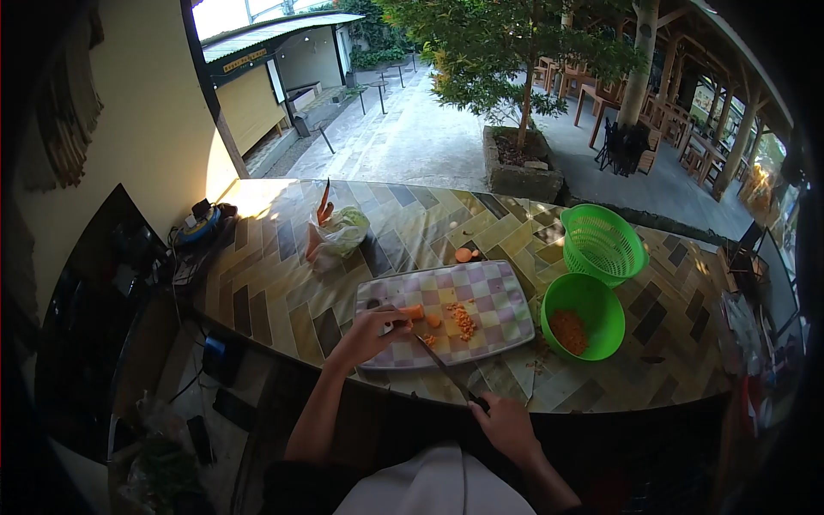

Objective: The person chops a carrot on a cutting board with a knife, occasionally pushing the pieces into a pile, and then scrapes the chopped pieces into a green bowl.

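Note:
On the checked cutting board (506,300), my left hand (369,333) has its fingers closed on a small carrot piece, mostly hidden by them. A thicker carrot chunk (413,312) lies just beyond those fingers, with a carrot slice (433,322) beside it. My right hand (505,425) grips the black handle of a knife (446,371). Its blade points up and left across the board's near edge, the tip close to my left fingertips. Diced carrot (462,320) sits in a heap mid-board, and a few more bits lie near the blade tip.
Right of the board stand a green bowl (608,300) containing chopped carrot (567,331) and a green strainer basket (601,245). Carrot ends (464,255) lie behind the board. A plastic bag (336,239) of produce is at back left. The table (283,292) has a curved front edge.

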The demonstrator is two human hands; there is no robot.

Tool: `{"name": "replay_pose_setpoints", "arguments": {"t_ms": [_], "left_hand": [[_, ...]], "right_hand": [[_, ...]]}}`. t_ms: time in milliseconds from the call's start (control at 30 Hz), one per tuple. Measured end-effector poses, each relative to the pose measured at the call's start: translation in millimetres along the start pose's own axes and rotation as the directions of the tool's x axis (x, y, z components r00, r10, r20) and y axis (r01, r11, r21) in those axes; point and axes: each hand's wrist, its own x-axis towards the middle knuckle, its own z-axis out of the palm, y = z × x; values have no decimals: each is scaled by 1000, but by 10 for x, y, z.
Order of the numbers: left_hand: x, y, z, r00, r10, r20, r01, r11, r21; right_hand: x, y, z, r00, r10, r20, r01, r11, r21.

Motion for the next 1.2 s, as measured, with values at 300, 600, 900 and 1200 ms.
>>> {"name": "replay_pose_setpoints", "arguments": {"t_ms": [300, 600, 900, 1200], "left_hand": [[-107, -159, 268, 1000, 5, 17, -3, 998, -64], [-46, -160, 563, 998, 7, -68, 4, 988, 156], [-95, 56, 482, 984, -102, -144, 110, 993, 51], [-139, -117, 465, 989, -95, -109, 101, 994, 44]], "right_hand": [[20, 178, -188, 987, 152, -52, -152, 988, -5], [75, 120, -70, 989, 96, -116, -99, 995, -20], [33, 40, -181, 991, 134, -26, -130, 983, 132], [8, 54, 5, 995, 98, -30, -96, 992, 77]]}}
